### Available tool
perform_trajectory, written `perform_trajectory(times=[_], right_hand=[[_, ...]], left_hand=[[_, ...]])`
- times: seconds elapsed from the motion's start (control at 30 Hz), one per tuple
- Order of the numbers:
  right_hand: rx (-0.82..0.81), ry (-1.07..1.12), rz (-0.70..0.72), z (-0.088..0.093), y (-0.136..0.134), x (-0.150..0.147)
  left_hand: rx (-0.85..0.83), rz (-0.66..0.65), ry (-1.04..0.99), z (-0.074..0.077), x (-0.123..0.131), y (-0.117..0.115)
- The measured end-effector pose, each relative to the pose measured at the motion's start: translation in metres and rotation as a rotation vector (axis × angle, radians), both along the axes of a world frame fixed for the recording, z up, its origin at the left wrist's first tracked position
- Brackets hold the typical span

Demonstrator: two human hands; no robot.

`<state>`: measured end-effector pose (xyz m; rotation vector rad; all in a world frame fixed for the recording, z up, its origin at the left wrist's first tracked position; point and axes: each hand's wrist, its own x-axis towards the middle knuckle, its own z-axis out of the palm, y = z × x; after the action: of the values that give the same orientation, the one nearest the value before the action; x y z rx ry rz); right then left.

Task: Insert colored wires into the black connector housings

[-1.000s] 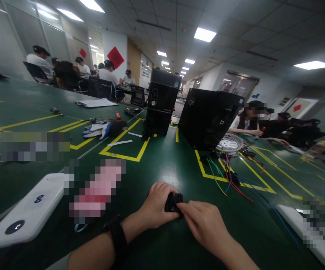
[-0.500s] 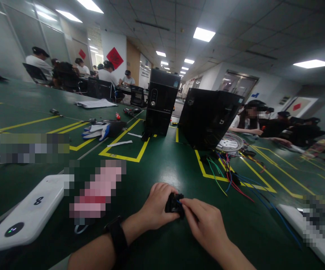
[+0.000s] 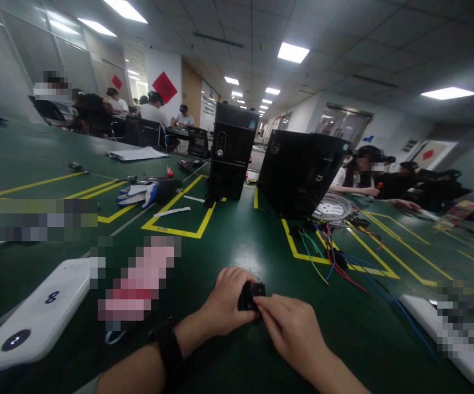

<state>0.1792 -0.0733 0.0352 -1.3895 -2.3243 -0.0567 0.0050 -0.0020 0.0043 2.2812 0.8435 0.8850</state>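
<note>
My left hand (image 3: 226, 300) is closed around a small black connector block (image 3: 250, 294), held just above the green table (image 3: 240, 241). A black watch sits on that wrist. My right hand (image 3: 292, 327) meets it from the right, thumb and forefinger pinched on the block's right end; what they pinch there is too small to make out. Both hands are low in the middle of the view, close to me.
A white device (image 3: 35, 320) lies at the near left. Two black computer towers (image 3: 230, 150) (image 3: 300, 172) stand ahead, with a white fan (image 3: 332, 208) and loose coloured wires (image 3: 335, 260) to the right. Work gloves (image 3: 140, 191) lie left. Other people sit at tables behind and right.
My right hand's fingers have slid slightly left along the black block. The view has drifted a little; the hands stay in the same spot.
</note>
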Motion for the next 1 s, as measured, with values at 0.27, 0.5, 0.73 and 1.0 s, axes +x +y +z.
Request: perform_trajectory(times=[0.27, 0.5, 0.73, 1.0], right_hand=[[-0.105, 0.125, -0.140, 0.011, 0.004, 0.014], [-0.138, 0.185, -0.144, 0.008, 0.002, 0.006], [-0.147, 0.175, -0.054, 0.003, -0.003, -0.008], [-0.113, 0.161, -0.108, 0.008, 0.001, 0.005]], left_hand=[[-0.012, -0.013, 0.013, 0.003, -0.002, 0.000], [-0.012, -0.009, 0.002, 0.001, -0.001, 0.000], [-0.011, 0.004, -0.001, -0.002, 0.001, 0.001], [-0.009, -0.004, 0.002, 0.002, 0.000, 0.000]])
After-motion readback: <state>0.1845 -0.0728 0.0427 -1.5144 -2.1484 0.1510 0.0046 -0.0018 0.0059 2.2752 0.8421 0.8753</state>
